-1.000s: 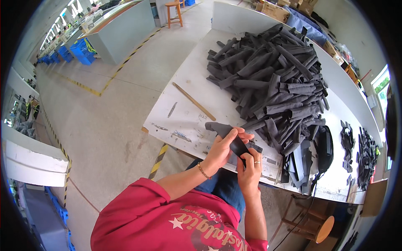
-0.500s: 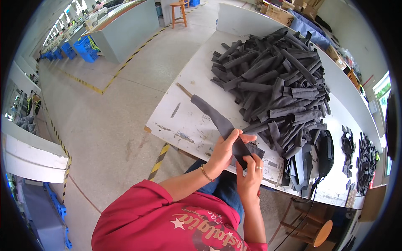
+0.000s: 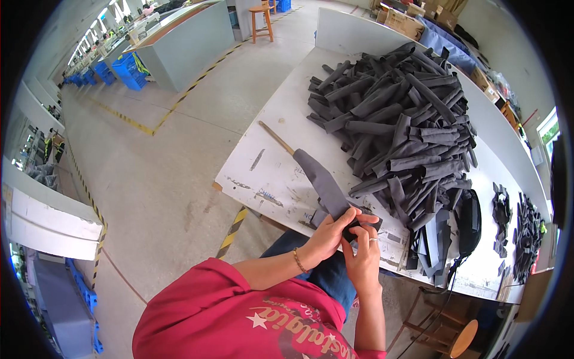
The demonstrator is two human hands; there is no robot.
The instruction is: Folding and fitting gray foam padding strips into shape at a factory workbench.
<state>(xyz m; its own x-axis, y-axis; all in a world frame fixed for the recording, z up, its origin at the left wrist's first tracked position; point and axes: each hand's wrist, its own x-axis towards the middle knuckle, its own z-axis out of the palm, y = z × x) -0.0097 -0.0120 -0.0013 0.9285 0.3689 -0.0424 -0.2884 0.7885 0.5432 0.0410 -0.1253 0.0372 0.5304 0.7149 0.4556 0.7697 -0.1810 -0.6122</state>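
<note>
Now both hands, left hand (image 3: pixel 326 238) and right hand (image 3: pixel 363 256), clamped on near end of grey fabric sleeve (image 3: pixel 321 182) over wooden stick (image 3: pixel 275 137), near bench (image 3: pixel 281 113) edge, left of sleeve pile (image 3: pixel 397 119)

1. A big heap of dark grey fabric tubes (image 3: pixel 400 119) covers the middle of my white worktop (image 3: pixel 281 113), reaching toward its far edge.
2. A black pouch with a cord (image 3: pixel 468 221) lies near the worktop's near edge, just right of the heap.
3. Small black cut pieces (image 3: pixel 526 230) sit in two clusters toward the right end.
4. A wooden stool (image 3: pixel 262 18) stands on the floor beyond the far left corner.
5. Blue crates (image 3: pixel 122 69) sit beside a long grey bench (image 3: pixel 185 45) across the aisle.
6. Yellow-black tape (image 3: pixel 230 233) marks the floor below the near edge.
</note>
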